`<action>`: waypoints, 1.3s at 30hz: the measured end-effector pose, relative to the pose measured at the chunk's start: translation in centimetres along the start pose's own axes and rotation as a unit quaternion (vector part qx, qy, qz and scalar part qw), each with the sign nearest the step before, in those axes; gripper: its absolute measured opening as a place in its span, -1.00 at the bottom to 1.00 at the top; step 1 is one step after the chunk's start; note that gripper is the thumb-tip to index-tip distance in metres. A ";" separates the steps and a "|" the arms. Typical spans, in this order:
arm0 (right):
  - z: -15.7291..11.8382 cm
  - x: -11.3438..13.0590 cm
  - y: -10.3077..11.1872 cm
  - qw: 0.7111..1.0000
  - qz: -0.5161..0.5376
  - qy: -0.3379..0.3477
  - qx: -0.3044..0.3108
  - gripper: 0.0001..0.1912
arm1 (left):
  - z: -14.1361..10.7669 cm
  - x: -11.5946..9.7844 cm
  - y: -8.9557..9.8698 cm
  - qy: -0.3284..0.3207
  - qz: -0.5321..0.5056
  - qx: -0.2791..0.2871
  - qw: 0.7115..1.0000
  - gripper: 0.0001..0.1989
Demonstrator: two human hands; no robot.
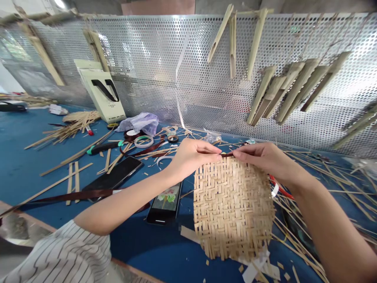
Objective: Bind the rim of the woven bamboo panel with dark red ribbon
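Note:
A flat mat of woven bamboo strips lies on the blue table top, its twill pattern tan and its edges ragged with loose strip ends. My left hand and my right hand both pinch a narrow dark brown strip along the mat's far edge, their fingertips almost meeting. A striped sleeve covers my left upper arm. The mat's lower corner rests among paper scraps and bamboo offcuts.
A smartphone and a second phone lie left of the mat, with a dark ribbon, bamboo strip bundles, tape rolls and a green-handled tool beyond. Bamboo pieces hang on a perforated metal screen.

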State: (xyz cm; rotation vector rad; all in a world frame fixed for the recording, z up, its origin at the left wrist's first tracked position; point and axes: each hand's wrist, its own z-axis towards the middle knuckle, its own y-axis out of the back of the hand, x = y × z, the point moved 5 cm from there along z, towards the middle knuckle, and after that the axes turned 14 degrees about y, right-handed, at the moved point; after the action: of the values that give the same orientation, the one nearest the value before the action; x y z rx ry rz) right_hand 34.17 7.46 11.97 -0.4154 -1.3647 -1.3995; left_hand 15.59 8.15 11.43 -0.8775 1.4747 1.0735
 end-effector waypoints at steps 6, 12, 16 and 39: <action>-0.2 -0.2 0.6 1.000 0.030 0.008 -0.004 -0.67 | -0.1 -0.4 0.1 0.004 0.035 0.049 0.998 -0.68; -0.5 -0.7 1.9 0.999 0.023 -0.006 -0.045 -0.67 | -0.9 -1.0 0.1 0.001 0.058 0.011 0.998 -0.71; -0.7 -0.8 2.1 0.998 0.035 -0.024 -0.047 -0.68 | -0.7 -0.8 0.1 -0.006 0.033 0.010 0.999 -0.73; -0.6 -1.0 1.8 0.987 0.106 -0.071 -0.101 -0.69 | -1.5 -2.4 1.1 -0.144 0.093 -0.061 0.983 -0.81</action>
State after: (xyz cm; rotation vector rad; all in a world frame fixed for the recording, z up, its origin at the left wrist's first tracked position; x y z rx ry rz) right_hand 36.28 7.82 11.79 -0.7843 -1.2541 -1.3546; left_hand 14.49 7.05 14.05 -0.6447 1.2761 1.3794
